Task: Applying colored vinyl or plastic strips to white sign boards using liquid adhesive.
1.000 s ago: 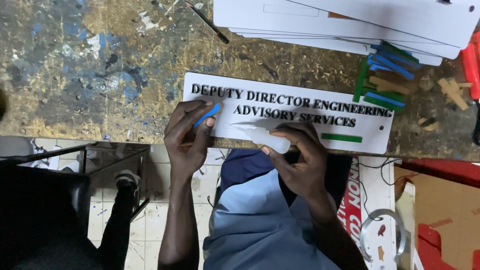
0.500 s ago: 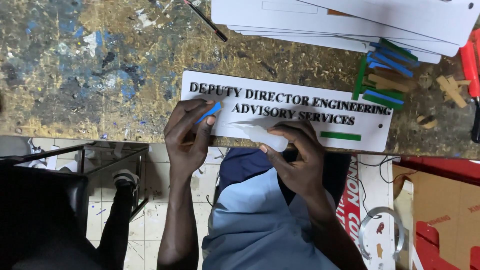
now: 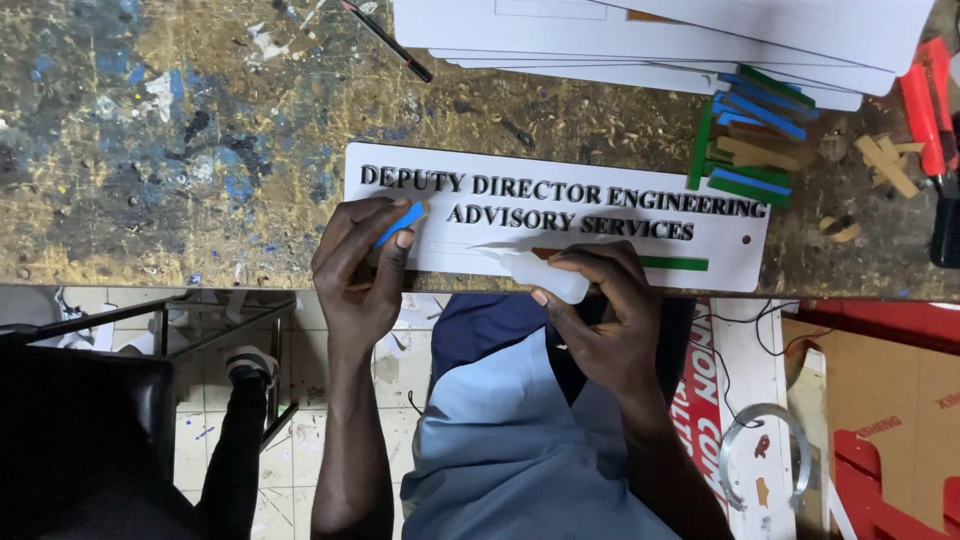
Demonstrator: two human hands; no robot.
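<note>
The white glue bottle [image 3: 535, 268] has barely shifted (its nozzle a touch nearer the left hand [image 3: 358, 262]).

Bare forearms, light blue garment over dark navy top, both hands ungloved.

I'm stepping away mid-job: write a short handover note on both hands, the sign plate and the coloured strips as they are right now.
Left hand: pinches a blue strip at the left end of the white sign plate.
Right hand: grips a white squeeze bottle, nozzle lying on the plate's lower band, pointing left.
Sign plate: flat at the near edge of the paint-stained workbench, black raised lettering in two rows.
Done: a green strip already lies on the lower band, right side.
Left: blue strip not yet laid down; spare blue, green and tan strips piled beyond the plate's right end.
</note>
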